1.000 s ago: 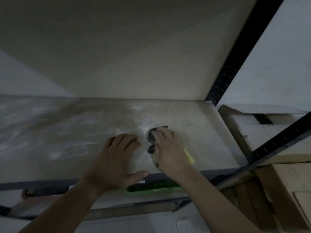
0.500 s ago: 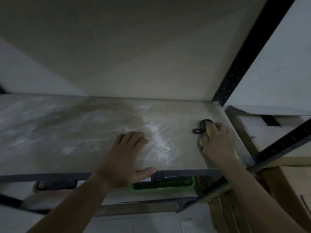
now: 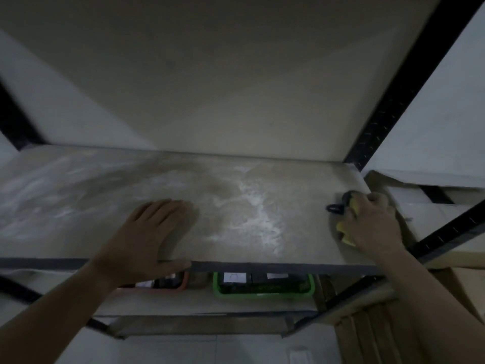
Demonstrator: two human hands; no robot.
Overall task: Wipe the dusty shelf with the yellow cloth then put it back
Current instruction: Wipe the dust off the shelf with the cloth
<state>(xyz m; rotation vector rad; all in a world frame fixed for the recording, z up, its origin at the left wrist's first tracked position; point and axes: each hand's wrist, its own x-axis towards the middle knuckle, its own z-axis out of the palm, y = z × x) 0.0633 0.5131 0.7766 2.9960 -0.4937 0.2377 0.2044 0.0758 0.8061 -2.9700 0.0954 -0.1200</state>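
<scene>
Fingers (image 3: 378,198) of right hand (image 3: 372,223) curled on yellow cloth (image 3: 344,230), seemingly lengthwise front-to-back

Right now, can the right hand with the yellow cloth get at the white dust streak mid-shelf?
Probably yes. The right hand holds the yellow cloth at the right edge of the shelf; only bare board lies between it and the dust streak. The left hand rests beyond the streak.
</scene>
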